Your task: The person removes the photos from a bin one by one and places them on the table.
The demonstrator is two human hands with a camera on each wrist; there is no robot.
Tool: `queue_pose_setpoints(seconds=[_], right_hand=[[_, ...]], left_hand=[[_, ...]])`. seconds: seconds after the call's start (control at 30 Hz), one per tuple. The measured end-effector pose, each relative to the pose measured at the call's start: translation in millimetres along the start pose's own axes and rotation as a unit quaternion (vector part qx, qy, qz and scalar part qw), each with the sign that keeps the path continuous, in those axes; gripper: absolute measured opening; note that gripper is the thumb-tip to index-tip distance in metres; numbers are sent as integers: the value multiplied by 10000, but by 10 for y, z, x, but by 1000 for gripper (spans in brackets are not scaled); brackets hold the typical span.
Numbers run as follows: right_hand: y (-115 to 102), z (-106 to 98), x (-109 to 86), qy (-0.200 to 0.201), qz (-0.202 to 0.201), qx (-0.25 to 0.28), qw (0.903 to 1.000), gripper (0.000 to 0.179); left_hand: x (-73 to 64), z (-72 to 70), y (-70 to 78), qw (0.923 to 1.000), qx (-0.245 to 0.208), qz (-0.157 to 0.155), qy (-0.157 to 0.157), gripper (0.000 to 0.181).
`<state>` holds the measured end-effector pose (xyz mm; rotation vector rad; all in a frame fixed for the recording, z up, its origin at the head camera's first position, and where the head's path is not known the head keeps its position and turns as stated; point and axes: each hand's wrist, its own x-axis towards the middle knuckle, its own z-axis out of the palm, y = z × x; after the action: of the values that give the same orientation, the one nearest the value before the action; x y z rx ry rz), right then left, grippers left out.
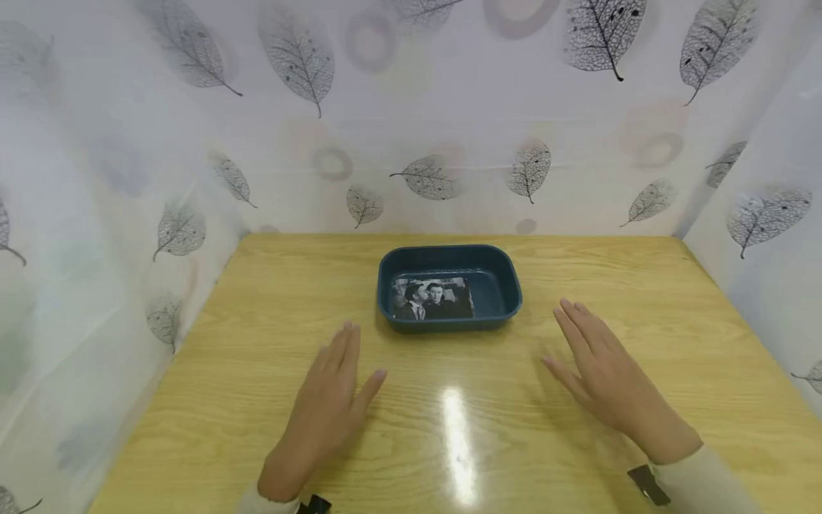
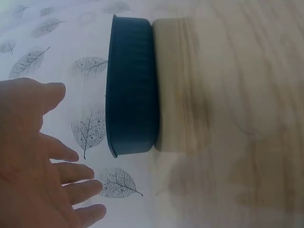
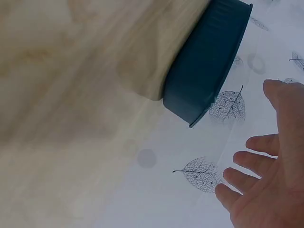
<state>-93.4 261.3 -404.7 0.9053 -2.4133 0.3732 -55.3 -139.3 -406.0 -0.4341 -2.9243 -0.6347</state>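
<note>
A dark blue-green rectangular tray (image 1: 494,325) with rounded corners stands toward the back of the table. In its left part lies a black-and-white photo (image 1: 433,300) of two people. My left hand (image 1: 327,403) is held in front of the tray and to its left, fingers straight, thumb apart, touching nothing. On the other side my right hand (image 1: 606,378) hovers with straight fingers, also apart from the tray. Both wrist views show the tray's outer wall (image 2: 133,85) and a hand with spread fingers, holding nothing.
The wooden table (image 1: 289,278) is glossy, with a bright light streak in front of the tray. White sheeting (image 1: 449,93) with a leaf print rises behind the table and along both sides. A dark strap piece (image 1: 648,485) sits at the right wrist.
</note>
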Motion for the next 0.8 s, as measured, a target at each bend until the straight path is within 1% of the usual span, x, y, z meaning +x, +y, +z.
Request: queue_pose_setpoints(seconds=[0.07, 0.13, 0.2, 0.27, 0.33, 0.43, 0.53, 0.63, 0.7, 0.8], right_hand=[[22, -5, 89, 55, -118, 46, 9999, 74], [49, -9, 194, 92, -266, 112, 9995, 72], [74, -11, 305, 70, -357, 222, 9991, 71], [102, 2, 416, -3, -409, 320, 9987, 72], [135, 21, 520, -175, -393, 421, 9982, 71], [178, 57, 672, -479, -284, 548, 9969, 69], [213, 92, 824, -811, -141, 624, 9947, 72], [231, 129, 981, -1125, 25, 742, 9909, 73], [229, 155, 1091, -1388, 190, 866, 9863, 71], [222, 214, 1257, -1799, 460, 1071, 9767, 71]], left_hand=[[42, -22, -4, 9998, -193, -19, -69, 78], [98, -45, -12, 9987, -458, -131, -173, 78], [168, -68, -20, 9958, -804, -324, -297, 78], [240, -90, -29, 9897, -1205, -633, -434, 80], [311, -114, -39, 9817, -1592, -905, -516, 81], [399, -132, -64, 9716, -1950, -1204, -593, 82], [496, -123, -96, 9663, -2149, -1276, -611, 80], [605, -97, -128, 9627, -2323, -1268, -555, 75], [676, -84, -140, 9602, -2425, -1289, -504, 72], [765, -69, -149, 9549, -2577, -1394, -479, 69]])
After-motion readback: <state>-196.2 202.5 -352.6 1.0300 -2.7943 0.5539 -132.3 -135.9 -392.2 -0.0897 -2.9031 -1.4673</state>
